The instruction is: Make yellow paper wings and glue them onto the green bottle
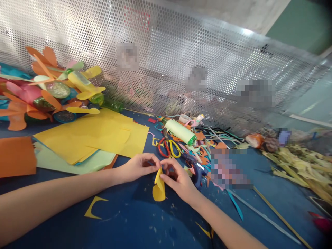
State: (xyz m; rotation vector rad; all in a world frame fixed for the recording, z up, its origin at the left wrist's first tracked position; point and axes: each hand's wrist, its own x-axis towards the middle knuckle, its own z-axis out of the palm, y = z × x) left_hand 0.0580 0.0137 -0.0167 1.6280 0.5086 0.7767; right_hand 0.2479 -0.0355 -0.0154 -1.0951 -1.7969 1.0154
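Observation:
My left hand (138, 167) and my right hand (178, 180) meet above the blue table (135, 221). Both pinch the top of a small yellow paper piece (159, 189), which curls and hangs down between them. The fingers of each hand are closed on its upper edge. Just behind my right hand lies a blue glue gun (195, 169). Scissors (168, 148) with red and yellow handles rest a little farther back.
Yellow paper sheets (98, 136) lie on light green ones, with an orange sheet (17, 155) at far left. Paper flowers on bottles (52, 90) pile at back left. A green-wrapped bottle (181, 131) sits among paper scraps. A perforated metal screen (181, 55) closes the back. Dried leaves (298, 162) lie right.

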